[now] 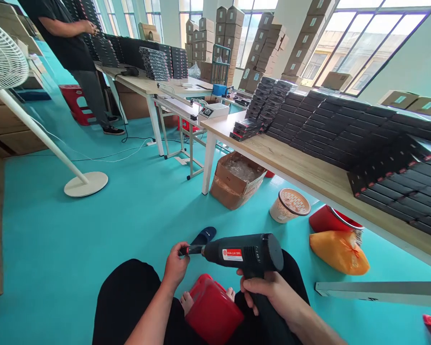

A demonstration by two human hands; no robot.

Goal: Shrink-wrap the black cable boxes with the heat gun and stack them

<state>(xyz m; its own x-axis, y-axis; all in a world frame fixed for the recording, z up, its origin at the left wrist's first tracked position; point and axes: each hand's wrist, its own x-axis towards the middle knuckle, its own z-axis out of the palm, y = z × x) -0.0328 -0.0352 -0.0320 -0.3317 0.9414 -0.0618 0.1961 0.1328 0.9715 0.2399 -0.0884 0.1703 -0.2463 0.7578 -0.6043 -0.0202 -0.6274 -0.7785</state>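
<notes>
My right hand (267,292) is wrapped round the handle of a black heat gun (233,251) with a red-and-white label. Its nozzle points left, close to my left hand (175,268). Between the fingers and thumb of that hand is a small dark piece with a red part (187,250), right in front of the nozzle; its exact kind is too small to make out. Below both hands, a red plastic stool (213,311) stands between my knees, with bare feet beside it. A dark blue slipper (205,235) lies on the floor beyond the nozzle.
A wooden table (319,167) on the right bears stacked black boxes (319,124). Under and beside it are an open carton (237,184), a waste basket (289,206) and an orange bag (339,251). A white fan (39,129) stands left; a person (79,52) stands behind it.
</notes>
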